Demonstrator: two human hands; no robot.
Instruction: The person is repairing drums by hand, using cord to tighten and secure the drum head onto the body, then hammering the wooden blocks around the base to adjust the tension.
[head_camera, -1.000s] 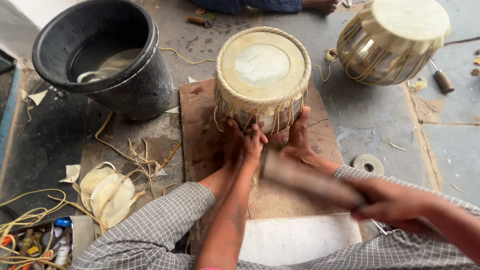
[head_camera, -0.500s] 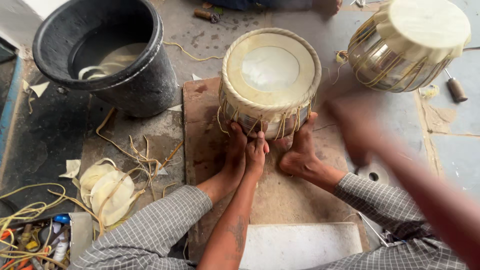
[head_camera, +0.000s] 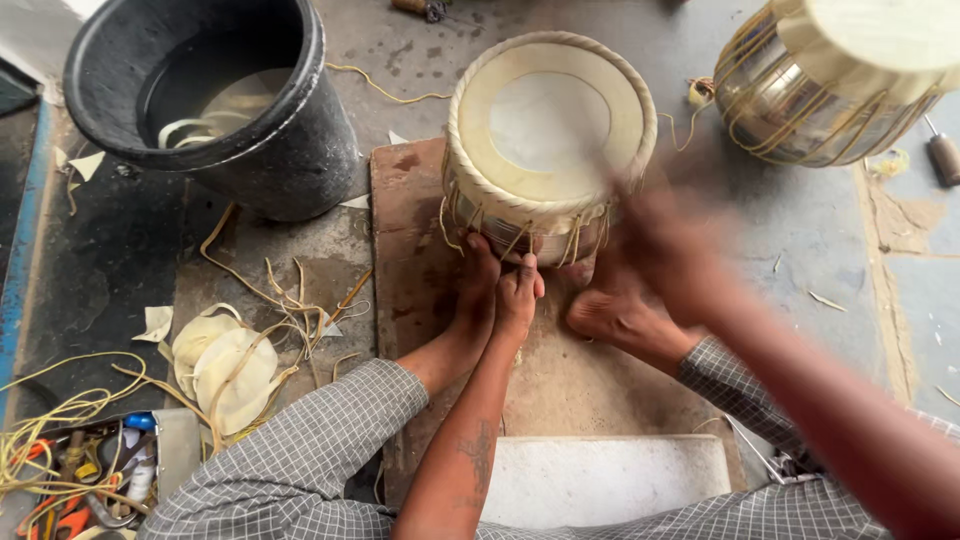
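You're sitting on a stained concrete floor (head_camera: 120, 270) — the drum (head_camera: 548, 140) standing on a wooden board (head_camera: 410, 250), braced by your feet. Left hand (head_camera: 518, 292) is pressing fingers at its base; right hand (head_camera: 672, 232) is blurring — fingers' state unreadable. A black bucket (head_camera: 210, 100) is standing nearby.

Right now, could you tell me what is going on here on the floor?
A person sitting on the ground steadies a small drum on a wooden board, both bare feet braced against its base. The left hand touches the laced lower edge. The right hand is a blur beside the drum, so its grip is unclear. A black bucket holding water and a second drum stand nearby.
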